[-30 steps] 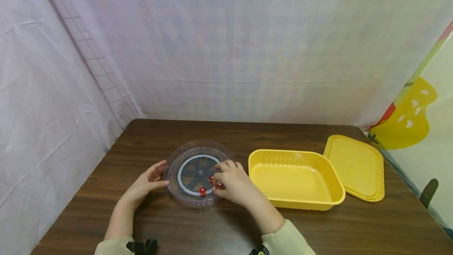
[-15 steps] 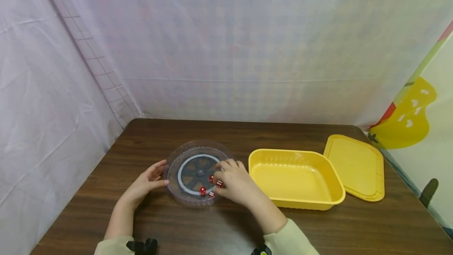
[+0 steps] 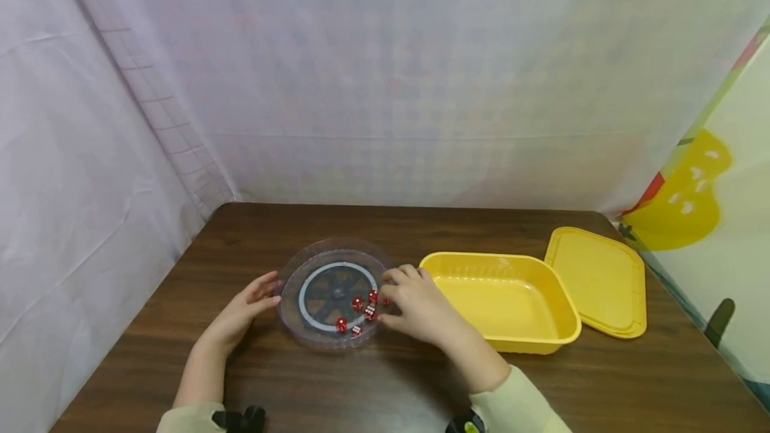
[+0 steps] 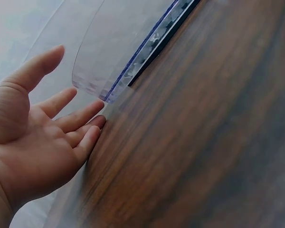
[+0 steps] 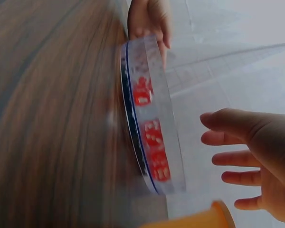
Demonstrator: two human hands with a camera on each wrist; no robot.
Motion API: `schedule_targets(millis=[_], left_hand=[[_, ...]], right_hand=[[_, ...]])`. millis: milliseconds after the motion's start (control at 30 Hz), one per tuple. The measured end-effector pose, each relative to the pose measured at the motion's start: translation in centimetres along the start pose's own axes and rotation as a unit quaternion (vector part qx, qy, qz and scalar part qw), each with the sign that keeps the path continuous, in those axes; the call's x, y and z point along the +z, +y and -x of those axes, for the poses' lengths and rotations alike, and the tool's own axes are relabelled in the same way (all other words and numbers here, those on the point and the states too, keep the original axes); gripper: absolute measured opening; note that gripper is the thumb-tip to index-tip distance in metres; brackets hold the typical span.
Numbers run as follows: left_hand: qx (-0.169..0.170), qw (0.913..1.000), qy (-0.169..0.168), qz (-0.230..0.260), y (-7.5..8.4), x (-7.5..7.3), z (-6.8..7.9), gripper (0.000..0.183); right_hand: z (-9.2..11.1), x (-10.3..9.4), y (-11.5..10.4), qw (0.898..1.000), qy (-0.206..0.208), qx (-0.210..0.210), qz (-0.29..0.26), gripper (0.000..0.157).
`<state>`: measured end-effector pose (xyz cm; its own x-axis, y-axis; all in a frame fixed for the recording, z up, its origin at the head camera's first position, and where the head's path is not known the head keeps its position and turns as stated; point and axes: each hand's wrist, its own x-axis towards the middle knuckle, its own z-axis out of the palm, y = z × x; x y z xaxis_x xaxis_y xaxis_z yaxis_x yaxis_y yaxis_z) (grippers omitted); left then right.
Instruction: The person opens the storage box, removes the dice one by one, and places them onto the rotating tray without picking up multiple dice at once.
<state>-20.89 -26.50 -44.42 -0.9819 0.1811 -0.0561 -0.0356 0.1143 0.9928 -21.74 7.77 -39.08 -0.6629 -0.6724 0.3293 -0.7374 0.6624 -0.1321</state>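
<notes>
A round clear plastic dish (image 3: 313, 341) stands on the table, with a dark spoked pattern and a pale ring showing at its base. Several red dice with white pips lie in its right and front part, among them one die (image 3: 341, 324) on the ring. My left hand (image 3: 242, 311) is at the dish's left side, thumb and fingers spread, fingertips close to its wall. On the other side, my right hand (image 3: 418, 306) hovers at the right rim. In the right wrist view its fingers (image 5: 237, 158) are loosely extended, with nothing between them.
To the right of the dish stands a yellow rectangular tub (image 3: 505, 347), its near left part behind my right hand. A yellow lid (image 3: 601, 282) lies beyond it on the brown table (image 3: 337, 393). White cloth (image 3: 385, 85) hangs behind the table.
My right hand has drawn back to the right, off the dice, and more of them show in the dish. My left hand keeps its place. The head view has shifted slightly.
</notes>
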Motion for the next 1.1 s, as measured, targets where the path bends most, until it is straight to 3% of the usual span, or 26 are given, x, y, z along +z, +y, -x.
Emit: schedule_targets(millis=[167,300,467,633,733,867,1100], left_hand=[[-0.023,0.9997,0.008,-0.001,0.0,-0.1,0.0,0.059],[-0.025,0.9991,0.005,-0.033,0.5,-0.2,-0.5,0.063],[-0.038,0.9978,-0.005,-0.054,1.7,-0.4,-0.9,0.07],[-0.048,0.9943,0.002,-0.096,2.6,-0.3,-1.0,0.062],[-0.031,0.9853,0.013,-0.168,3.1,0.0,-1.1,0.06],[-0.001,0.9643,0.031,-0.263,3.8,0.6,-1.7,0.06],[0.074,0.9312,0.044,-0.354,5.5,1.8,-3.2,0.059]], right_hand=[[0.8,-1.0,1.0,1.0,-0.006,0.008,0.004,0.023],[1.4,-2.2,2.0,0.999,-0.01,0.034,0.009,0.022],[2.4,-3.2,3.6,0.998,0.005,0.052,0.033,0.023],[3.5,-3.9,5.2,0.996,0.029,0.062,0.049,0.024],[4.2,-4.4,6.2,0.995,0.04,0.073,0.056,0.025],[4.9,-5.0,7.6,0.993,0.045,0.09,0.066,0.028],[5.7,-6.1,10.2,0.989,0.053,0.118,0.078,0.034]])
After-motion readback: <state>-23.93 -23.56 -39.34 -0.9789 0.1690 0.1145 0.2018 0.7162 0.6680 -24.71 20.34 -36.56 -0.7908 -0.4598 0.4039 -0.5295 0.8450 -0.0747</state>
